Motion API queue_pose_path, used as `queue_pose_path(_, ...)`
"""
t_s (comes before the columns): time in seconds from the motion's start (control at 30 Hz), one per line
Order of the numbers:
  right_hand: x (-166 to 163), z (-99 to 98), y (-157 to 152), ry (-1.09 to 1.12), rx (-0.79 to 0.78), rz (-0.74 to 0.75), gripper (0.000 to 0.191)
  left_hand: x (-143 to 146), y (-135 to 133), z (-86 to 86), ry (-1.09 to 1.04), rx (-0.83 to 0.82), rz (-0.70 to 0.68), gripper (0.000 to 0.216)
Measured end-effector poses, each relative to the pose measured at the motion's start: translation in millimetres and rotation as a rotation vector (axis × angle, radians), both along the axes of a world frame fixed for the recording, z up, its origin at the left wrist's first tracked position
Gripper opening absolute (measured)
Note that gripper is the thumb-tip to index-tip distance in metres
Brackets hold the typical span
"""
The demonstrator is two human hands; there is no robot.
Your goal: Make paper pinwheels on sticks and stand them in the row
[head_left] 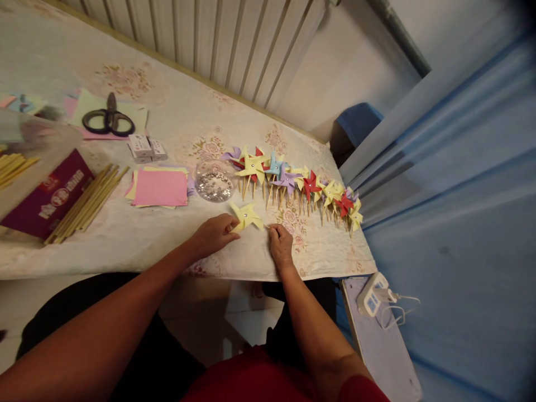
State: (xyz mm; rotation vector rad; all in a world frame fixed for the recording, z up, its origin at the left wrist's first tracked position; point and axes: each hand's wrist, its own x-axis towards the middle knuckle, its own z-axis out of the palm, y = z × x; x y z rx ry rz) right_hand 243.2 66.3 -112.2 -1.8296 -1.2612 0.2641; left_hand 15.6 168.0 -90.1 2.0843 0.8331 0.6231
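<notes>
A pale yellow paper pinwheel (246,215) with a small shiny centre lies in front of me, close to the table's front edge. My left hand (215,234) pinches its left blade between thumb and fingers. Just right of the pinwheel, my right hand (281,243) is closed, and a thin tip seems to stick out towards the paper; I cannot make out what it is. Beyond my hands stands a round clear dish (214,187) of small metal pieces. Left of that dish is a stack of coloured paper squares (161,187), pink on top.
Finished pinwheels on sticks (287,178) form a row to the right. Wooden sticks (86,209) lie beside a clear container with a purple label (50,195). Scissors (109,120) rest on paper behind small white boxes (144,147). A power strip (372,296) sits at lower right.
</notes>
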Motion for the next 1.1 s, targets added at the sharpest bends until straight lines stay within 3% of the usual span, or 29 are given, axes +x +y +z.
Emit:
queue_pose_path(0.57,1,-2.0,0,0.010,0.004,0.004,0.022,9,-9,-2.9,0.014,0.049,-0.071,0.022)
queue_pose_path(0.67,1,-1.7,0,0.011,0.004,-0.001,0.022,8,-11,-1.6,0.005,0.116,0.013,0.015)
queue_pose_path(0.87,2,-1.3,-1,0.004,-0.004,0.006,0.023,0,0,1.3,-0.113,0.398,0.352,0.010)
queue_pose_path(1.1,1,-0.5,-1,0.032,-0.008,0.022,0.023,0,15,-5.6,-0.119,0.291,0.230,0.020)
